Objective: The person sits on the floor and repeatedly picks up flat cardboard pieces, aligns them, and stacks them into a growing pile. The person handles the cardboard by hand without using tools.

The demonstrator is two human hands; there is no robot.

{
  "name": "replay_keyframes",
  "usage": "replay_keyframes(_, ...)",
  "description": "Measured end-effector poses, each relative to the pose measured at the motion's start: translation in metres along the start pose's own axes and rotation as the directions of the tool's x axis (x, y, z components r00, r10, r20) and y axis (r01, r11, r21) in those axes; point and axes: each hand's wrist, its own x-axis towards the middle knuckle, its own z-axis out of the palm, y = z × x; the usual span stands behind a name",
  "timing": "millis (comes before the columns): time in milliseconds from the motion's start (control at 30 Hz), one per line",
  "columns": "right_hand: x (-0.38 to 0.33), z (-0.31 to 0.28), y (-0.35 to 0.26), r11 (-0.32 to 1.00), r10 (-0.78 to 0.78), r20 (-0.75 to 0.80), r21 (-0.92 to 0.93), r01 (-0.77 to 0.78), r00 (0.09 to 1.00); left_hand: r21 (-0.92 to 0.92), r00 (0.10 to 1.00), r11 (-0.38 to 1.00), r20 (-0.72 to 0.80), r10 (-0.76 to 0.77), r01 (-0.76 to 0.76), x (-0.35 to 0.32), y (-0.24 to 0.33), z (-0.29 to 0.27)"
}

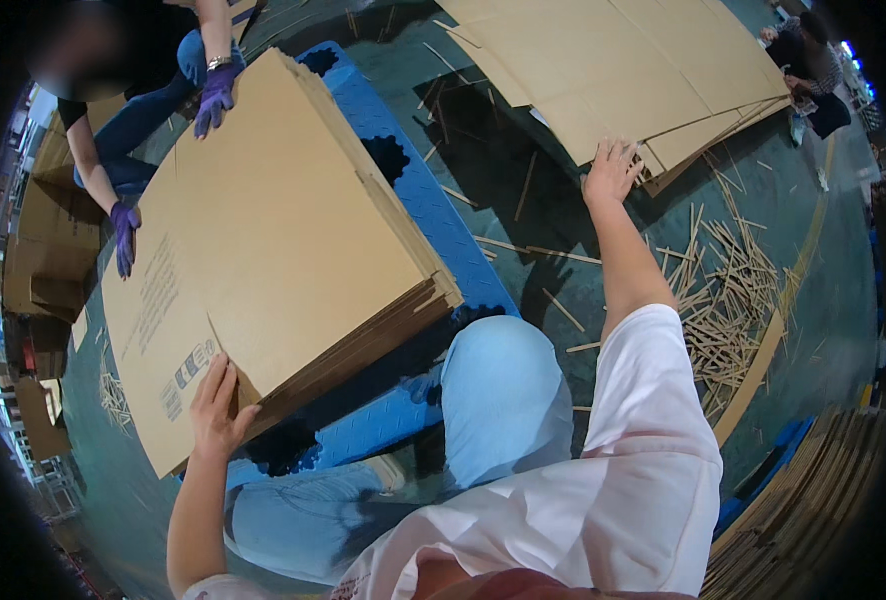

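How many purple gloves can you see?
2. Both are on the co-worker across the cardboard stack: one glove below a watch, the other lower and farther left, by the stack's edge. Neither is hidden.

Upper-right cardboard stack [653, 70], apparently partly out-of-frame

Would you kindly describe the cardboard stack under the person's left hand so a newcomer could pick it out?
Find the large blue platform left of centre. The thick stack of flat brown cardboard lies on it, the left hand at its near edge. Unlike the plain-topped pile under the right hand, it bears dark printing on top.
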Motion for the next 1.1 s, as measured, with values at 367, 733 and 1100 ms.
replay_keyframes(367,0.051,-0.018,0.040,0.924,-0.220,-0.324,0.232,0.303,0.920,-0.082,0.997,0.994,-0.031,-0.074,0.072,0.007,0.012,-0.005)
replay_keyframes(733,0.028,-0.222,0.074,0.834,-0.126,-0.751,0.274,0.479,0.648,0.061,0.968,0.974,0.111,-0.224,0.219,0.027,0.064,-0.046)
replay_keyframes(1100,0.113,-0.347,0.326,-0.075,0.414,-0.300,0.930,0.361,0.859,-0.836,0.921,-0.408,0.388,0.032,0.366,0.180,0.334,0.019)
